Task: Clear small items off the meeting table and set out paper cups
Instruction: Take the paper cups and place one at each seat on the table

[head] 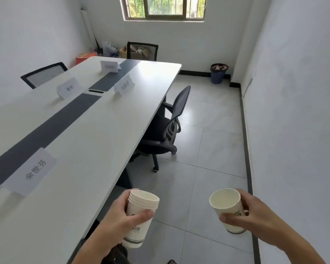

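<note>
1. Gripping a stack of paper cups [136, 235] in the left hand [118, 216], just off the table [84, 130] at its right edge.
2. Clasping a single paper cup [225, 201] in the right hand [255, 214], farther out over the floor [208, 149].

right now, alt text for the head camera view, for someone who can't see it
A person's left hand holds a stack of paper cups and the right hand a single paper cup beside a white meeting table. Four name cards stand on it, and a black office chair sits at its side.
</note>
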The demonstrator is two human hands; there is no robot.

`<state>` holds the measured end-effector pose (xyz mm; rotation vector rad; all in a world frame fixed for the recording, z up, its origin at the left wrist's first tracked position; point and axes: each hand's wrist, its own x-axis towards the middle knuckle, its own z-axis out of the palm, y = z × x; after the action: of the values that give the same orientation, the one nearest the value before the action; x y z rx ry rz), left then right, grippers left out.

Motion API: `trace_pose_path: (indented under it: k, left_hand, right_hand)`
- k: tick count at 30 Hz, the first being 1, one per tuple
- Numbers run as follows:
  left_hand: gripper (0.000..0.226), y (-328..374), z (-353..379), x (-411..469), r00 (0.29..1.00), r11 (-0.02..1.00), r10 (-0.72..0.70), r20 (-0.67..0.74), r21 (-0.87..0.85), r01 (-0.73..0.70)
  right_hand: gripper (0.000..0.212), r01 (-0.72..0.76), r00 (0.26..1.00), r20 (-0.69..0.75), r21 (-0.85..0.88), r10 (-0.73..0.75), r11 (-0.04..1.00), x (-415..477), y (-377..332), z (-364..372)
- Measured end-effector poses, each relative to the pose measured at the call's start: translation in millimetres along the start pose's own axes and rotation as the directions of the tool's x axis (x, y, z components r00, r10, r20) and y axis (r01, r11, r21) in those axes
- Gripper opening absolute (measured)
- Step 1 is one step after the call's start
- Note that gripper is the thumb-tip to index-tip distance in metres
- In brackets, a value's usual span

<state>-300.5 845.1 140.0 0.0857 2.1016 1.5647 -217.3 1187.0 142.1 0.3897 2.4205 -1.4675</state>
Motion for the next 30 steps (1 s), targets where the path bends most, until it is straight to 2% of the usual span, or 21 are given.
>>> trace_pose_path:
  k: [4, 8, 14, 18, 20, 24, 30]
  left_hand:
    - [0.070, 41.6, -13.0, 61.9, 0.999, 0.999, 0.039, -0.036, -0.017, -0.040]
    - [0.071, 46.9, -39.6, 104.0, 0.988, 0.998, -0.029, -0.153, -0.065, 0.019]
    - [0.072, 42.9, -74.1, 163.9, 0.884, 0.970, -0.203, -0.422, -0.209, 0.123]
    - [0.067, 74.7, -85.1, 204.9, 0.844, 0.964, -0.206, -0.496, -0.249, 0.089]
    - [0.064, 84.8, -89.2, 215.4, 0.808, 0.957, -0.223, -0.545, -0.278, 0.077]
    - [0.065, 80.2, -90.0, 210.3, 0.687, 0.928, -0.314, -0.655, -0.365, 0.076]
    - [0.075, 45.0, -112.3, 186.7, 0.515, 0.864, -0.462, -0.722, -0.498, 0.077]
  right_hand:
    - [0.062, 0.036, 0.999, 0.008, 0.019, -0.036, 0.999, 78.2, -30.8, -25.9]
    - [0.061, 0.026, 0.987, 0.161, -0.012, -0.024, 1.000, 164.6, -51.2, -31.4]
    - [0.059, 0.102, 0.926, 0.372, -0.063, -0.071, 0.993, 326.2, -93.0, -45.9]
    - [0.053, 0.191, 0.883, 0.449, -0.081, -0.135, 0.978, 421.7, -143.4, -44.3]
    - [0.048, 0.236, 0.841, 0.519, -0.099, -0.152, 0.967, 460.7, -167.9, -33.0]
    - [0.058, 0.352, 0.718, 0.678, -0.157, -0.159, 0.923, 512.2, -214.5, 14.4]
    - [0.057, 0.441, 0.556, 0.821, -0.161, -0.128, 0.883, 548.2, -265.2, 116.5]
